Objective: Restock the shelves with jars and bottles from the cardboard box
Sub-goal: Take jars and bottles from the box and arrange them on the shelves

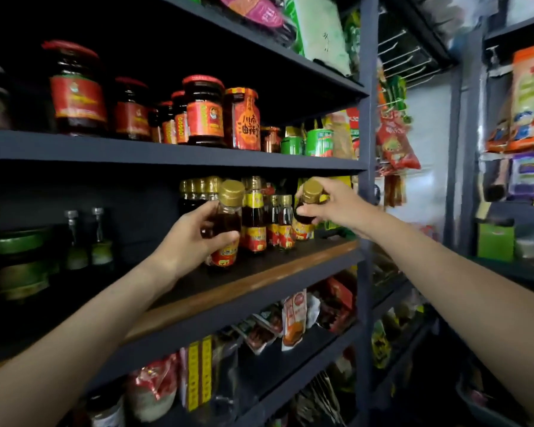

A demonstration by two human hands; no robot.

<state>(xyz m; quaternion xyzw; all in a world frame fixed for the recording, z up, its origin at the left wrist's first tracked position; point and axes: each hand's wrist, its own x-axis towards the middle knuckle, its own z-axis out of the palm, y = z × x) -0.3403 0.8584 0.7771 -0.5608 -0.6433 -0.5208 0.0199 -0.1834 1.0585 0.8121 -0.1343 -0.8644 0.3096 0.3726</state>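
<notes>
Holding one small gold-capped bottle in each hand at the middle shelf (259, 272).

My left hand (195, 238) curls round the body of a dark sauce bottle (227, 229), upright, its base low over the shelf's black mat near the wooden front edge; I cannot tell whether it touches down. My right hand (333, 204) pinches a second bottle (307, 200) by the neck and shoulder, tilted, up above the row of matching bottles (269, 220) that stands between my two hands at the back of the shelf. On the shelf above I see red-lidded chilli sauce jars (204, 112) and green cans (318, 143). Far left on the middle shelf stand two clear bottles with metal caps (85, 238). Packets (293, 318) fill the shelf below. The cardboard box is out of my view.
</notes>
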